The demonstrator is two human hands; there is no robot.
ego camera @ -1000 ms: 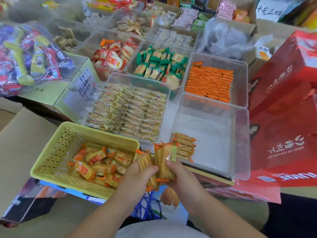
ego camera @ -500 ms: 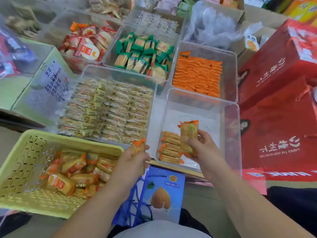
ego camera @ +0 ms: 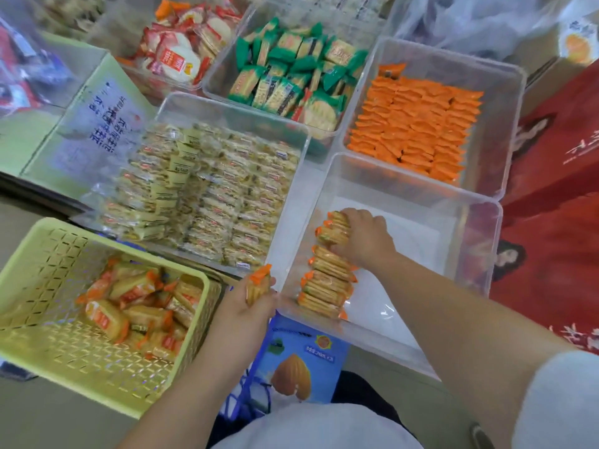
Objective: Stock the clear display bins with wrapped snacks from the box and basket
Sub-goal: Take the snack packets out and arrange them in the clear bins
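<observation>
near bin [ego camera: 479, 254] holds one short row [ego camera: 327, 283]; right hand [ego camera: 366, 236] clasps a pack [ego camera: 332, 230] inside, left hand [ego camera: 241, 307] pinches another beside it; basket [ego camera: 32, 286] half full.

A pale yellow-green basket [ego camera: 42, 254] with a lattice of holes holds golden wrapped snacks [ego camera: 107, 319] with orange ends. Clear bins [ego camera: 483, 247] show orange packets [ego camera: 418, 124], green-edged packets [ego camera: 285, 69] and red-and-white packets [ego camera: 175, 53]. A red box [ego camera: 551, 254] bears white lettering. A blue bag [ego camera: 301, 367] pictures a brown almond.

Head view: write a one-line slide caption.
Right hand grips wrapped crackers in clear bin; left hand holds another pack beside yellow basket.
</observation>
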